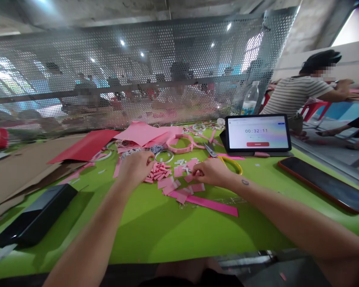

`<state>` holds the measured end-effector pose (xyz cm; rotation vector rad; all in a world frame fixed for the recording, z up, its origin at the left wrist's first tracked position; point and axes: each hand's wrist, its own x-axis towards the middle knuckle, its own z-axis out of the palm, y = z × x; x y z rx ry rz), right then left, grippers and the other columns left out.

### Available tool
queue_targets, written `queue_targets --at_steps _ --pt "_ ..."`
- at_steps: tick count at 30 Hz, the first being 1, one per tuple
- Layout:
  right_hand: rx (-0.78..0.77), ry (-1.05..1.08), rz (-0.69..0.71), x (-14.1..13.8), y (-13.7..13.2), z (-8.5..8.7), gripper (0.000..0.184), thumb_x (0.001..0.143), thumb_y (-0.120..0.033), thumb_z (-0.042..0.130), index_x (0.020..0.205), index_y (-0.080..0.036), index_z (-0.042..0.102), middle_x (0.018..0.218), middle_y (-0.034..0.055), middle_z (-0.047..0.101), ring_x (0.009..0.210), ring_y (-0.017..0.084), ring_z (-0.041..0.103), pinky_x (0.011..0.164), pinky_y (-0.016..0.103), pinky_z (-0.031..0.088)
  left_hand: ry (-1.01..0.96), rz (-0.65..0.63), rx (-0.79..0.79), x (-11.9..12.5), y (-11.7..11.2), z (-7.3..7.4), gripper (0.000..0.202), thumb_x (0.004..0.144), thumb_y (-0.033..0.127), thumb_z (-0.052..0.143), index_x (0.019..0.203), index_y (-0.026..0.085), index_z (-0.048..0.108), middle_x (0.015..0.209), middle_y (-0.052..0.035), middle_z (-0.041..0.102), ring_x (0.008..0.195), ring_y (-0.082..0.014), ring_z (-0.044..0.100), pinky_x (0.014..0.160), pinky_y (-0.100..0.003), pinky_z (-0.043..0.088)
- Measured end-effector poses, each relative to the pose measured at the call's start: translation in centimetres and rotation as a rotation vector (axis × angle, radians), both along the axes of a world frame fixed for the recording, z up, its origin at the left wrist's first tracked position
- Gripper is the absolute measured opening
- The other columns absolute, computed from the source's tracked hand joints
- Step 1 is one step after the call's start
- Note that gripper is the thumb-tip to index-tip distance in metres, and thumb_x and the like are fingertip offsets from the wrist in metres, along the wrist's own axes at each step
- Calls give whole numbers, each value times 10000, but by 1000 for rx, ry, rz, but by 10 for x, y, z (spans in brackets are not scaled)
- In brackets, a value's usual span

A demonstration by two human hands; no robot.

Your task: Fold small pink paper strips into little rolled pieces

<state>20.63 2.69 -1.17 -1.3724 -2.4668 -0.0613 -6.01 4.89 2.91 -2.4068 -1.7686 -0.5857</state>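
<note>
1. Nearest the camera, the person's bare left forearm point(89, 227) and right forearm point(290, 217) reach inward from the bottom corners.
2. A lime-green table point(155, 235) fills the lower frame, with brown cardboard sheets point(20, 171) overlapping its left side. A perforated metal screen point(122, 67) runs along its far edge, and blurred people sit beyond it.
3. At upper right, a co-worker point(294, 93) in a striped shirt sits past the table's end, with one arm extended.
4. A red card sheet point(83, 146) and a crumpled pink paper sheet point(143, 133) lie near the far edge, left of centre.
5. A tablet point(257, 133) stands propped at the far edge, showing 00:32:11. A dark smartphone point(326, 184) lies to its near right, and a black case point(32, 217) lies at left.
6. The left hand point(134, 169) is curled, its fingers bent down just beside a pile of small pink paper strips point(158, 173); any grip cannot be told.
7. The right hand point(212, 172) has its fingers bunched down among loose pink paper squares point(179, 179), right of the pile. Whether they are gripping one cannot be told.
8. Scissors point(210, 150) with yellow handles lie just beyond the right hand.
</note>
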Motion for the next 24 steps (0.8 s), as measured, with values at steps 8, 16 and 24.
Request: queue_targets --at_steps 8,16,24 --pt "10 -237 10 -9 -11 5 213 803 -409 571 814 -234 693 679 45 687 581 162 607 493 227 268 -341 -529 -303 43 -27 -23 88 728 233 620 710 206 701 629 -37 639 557 -147 529 553 -236 330" --pt "100 -388 157 -9 -12 5 144 831 -224 526 759 -170 638 630 54 659 530 132 557 487 231 224 -453 -556 -306 51 -25 -35 100 734 250 625 766 219 714 685 -37 664 586 -155 546 562 -236 333" --pt "437 42 248 1 -9 -3 234 882 -302 448 933 -282 674 529 -45 572 472 77 414 502 246 231 -843 -377 -738 47 -17 -36 359 833 461 495 763 139 637 661 -70 655 503 -122 575 483 -221 404"
